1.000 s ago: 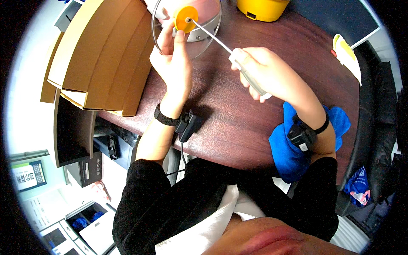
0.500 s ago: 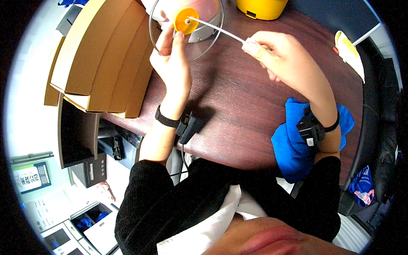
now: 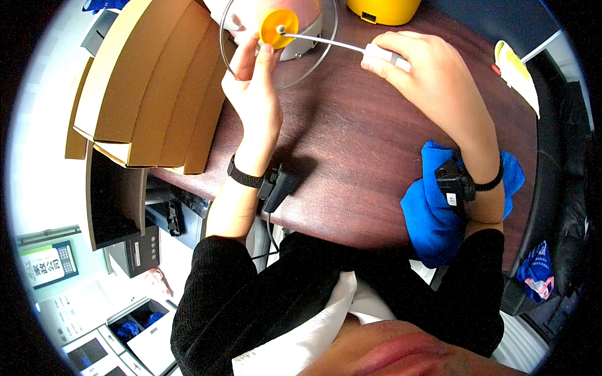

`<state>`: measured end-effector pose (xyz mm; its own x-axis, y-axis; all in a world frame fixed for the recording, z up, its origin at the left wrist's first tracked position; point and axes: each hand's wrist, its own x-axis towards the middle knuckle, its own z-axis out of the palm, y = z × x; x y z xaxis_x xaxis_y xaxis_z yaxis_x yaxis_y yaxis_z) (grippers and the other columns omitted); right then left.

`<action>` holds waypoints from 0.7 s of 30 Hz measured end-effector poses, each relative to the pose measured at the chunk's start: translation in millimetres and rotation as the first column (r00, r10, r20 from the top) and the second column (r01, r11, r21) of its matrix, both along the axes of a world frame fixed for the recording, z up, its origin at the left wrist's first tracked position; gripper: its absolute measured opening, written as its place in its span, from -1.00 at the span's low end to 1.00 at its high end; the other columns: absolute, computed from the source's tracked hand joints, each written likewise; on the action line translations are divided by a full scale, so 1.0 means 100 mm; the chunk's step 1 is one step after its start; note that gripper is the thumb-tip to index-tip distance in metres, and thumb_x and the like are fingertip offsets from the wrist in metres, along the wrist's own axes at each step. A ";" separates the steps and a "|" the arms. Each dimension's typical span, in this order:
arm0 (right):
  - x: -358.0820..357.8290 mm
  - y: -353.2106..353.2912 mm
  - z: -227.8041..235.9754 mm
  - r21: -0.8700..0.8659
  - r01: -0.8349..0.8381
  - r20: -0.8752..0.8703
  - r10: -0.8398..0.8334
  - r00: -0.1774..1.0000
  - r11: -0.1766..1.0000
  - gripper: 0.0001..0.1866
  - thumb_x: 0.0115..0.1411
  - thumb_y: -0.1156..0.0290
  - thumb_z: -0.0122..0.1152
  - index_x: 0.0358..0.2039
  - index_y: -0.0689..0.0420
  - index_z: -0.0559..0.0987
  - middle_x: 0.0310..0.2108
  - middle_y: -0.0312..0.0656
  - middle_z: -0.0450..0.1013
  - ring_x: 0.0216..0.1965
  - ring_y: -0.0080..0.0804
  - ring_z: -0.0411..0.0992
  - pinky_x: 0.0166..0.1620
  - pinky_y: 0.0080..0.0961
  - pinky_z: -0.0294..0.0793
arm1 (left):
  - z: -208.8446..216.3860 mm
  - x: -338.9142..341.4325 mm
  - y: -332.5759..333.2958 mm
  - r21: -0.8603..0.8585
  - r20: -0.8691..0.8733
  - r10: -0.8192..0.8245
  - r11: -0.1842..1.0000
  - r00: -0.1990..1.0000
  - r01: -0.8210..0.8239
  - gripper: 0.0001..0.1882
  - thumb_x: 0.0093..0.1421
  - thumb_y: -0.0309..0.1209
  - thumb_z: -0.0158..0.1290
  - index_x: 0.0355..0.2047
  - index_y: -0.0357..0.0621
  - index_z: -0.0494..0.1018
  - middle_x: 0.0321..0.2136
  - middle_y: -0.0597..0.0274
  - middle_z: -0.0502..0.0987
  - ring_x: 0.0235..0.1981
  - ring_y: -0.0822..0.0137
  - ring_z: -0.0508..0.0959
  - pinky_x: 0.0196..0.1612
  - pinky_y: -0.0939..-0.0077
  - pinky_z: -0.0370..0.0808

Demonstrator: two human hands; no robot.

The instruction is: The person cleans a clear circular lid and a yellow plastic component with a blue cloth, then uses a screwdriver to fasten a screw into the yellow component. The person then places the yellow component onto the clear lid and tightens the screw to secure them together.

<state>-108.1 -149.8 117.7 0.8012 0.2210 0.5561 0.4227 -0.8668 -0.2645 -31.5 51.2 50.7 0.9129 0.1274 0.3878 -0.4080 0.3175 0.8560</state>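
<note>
My left hand (image 3: 256, 88) is closed around the edge of a yellow knob (image 3: 269, 28) on a clear round lid (image 3: 330, 47) with a metal-looking rim. A small screw or post shows at the knob's middle. My right hand (image 3: 433, 69) pinches the white handle (image 3: 389, 55) of a slim tool. Its thin white shaft (image 3: 332, 43) reaches left, with the tip at the knob beside the screw. The shaft looks slightly bowed; the tip is too small to make out. Behind the lid stands a rounded white and pink appliance (image 3: 307, 15).
Brown cardboard boxes (image 3: 150, 94) stand at the left of the dark wood table (image 3: 338, 144). A yellow appliance (image 3: 385, 11) is at the far edge. A blue cloth (image 3: 426, 213) lies under my right forearm. A white and yellow item (image 3: 517, 75) sits at the right.
My right hand has turned and shifted slightly, showing more of the white handle. The shaft's tip has moved from above the screw to just below it. The lid has tilted a little.
</note>
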 end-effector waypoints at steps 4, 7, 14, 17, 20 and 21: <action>-0.01 0.00 0.01 0.016 -0.012 0.023 0.012 1.000 1.000 -0.69 0.10 0.13 0.13 -0.50 0.15 0.55 -0.56 -0.02 0.46 -0.50 -0.06 0.46 -0.42 -0.25 0.43 | -0.02 0.02 0.01 -0.024 0.010 -0.055 0.998 0.998 0.055 -0.66 0.19 -0.53 0.01 -0.03 -0.43 0.35 -0.11 -0.06 0.46 -0.11 0.24 0.51 -0.04 0.39 0.50; -0.02 -0.02 0.03 -0.006 0.005 0.017 -0.005 1.000 1.000 -0.69 0.09 0.13 0.13 -0.48 0.14 0.57 -0.56 -0.02 0.46 -0.50 -0.06 0.46 -0.41 -0.25 0.43 | -0.03 0.02 0.02 -0.043 0.004 -0.075 0.996 0.997 0.075 -0.66 0.19 -0.52 0.01 -0.03 -0.42 0.36 -0.11 -0.04 0.46 -0.11 0.24 0.51 -0.03 0.39 0.49; -0.02 -0.02 0.06 0.026 0.011 0.052 -0.013 0.999 1.000 -0.70 0.08 0.14 0.15 -0.48 0.15 0.56 -0.58 -0.02 0.46 -0.51 -0.05 0.45 -0.44 -0.24 0.42 | -0.03 0.02 0.02 -0.070 -0.009 -0.141 0.988 0.990 0.140 -0.66 0.21 -0.53 -0.02 0.00 -0.40 0.33 -0.09 0.00 0.45 -0.08 0.25 0.50 0.01 0.40 0.46; -0.02 0.00 0.05 0.023 0.002 0.050 -0.003 0.999 1.000 -0.70 0.07 0.15 0.15 -0.49 0.16 0.56 -0.58 -0.01 0.45 -0.53 -0.03 0.44 -0.46 -0.24 0.40 | -0.01 0.00 0.02 -0.078 -0.021 -0.153 0.986 0.988 0.151 -0.66 0.21 -0.54 -0.03 0.00 -0.40 0.33 -0.08 0.00 0.45 -0.08 0.25 0.50 0.02 0.40 0.46; -0.03 -0.02 0.05 0.024 0.007 0.052 -0.009 0.999 1.000 -0.70 0.08 0.16 0.14 -0.50 0.16 0.56 -0.59 0.00 0.44 -0.53 -0.03 0.43 -0.46 -0.22 0.40 | 0.00 -0.01 0.01 -0.097 0.003 -0.174 0.980 0.985 0.174 -0.66 0.21 -0.55 -0.04 0.00 -0.41 0.32 -0.08 0.00 0.44 -0.08 0.24 0.49 0.02 0.39 0.46; -0.04 -0.02 0.06 0.025 0.011 0.054 -0.013 0.998 1.000 -0.70 0.08 0.16 0.14 -0.50 0.16 0.56 -0.60 0.00 0.44 -0.53 -0.03 0.43 -0.46 -0.22 0.40 | 0.00 -0.01 0.01 -0.098 0.012 -0.175 0.980 0.985 0.175 -0.66 0.21 -0.55 -0.04 0.00 -0.42 0.32 -0.08 -0.01 0.44 -0.07 0.23 0.49 0.02 0.38 0.46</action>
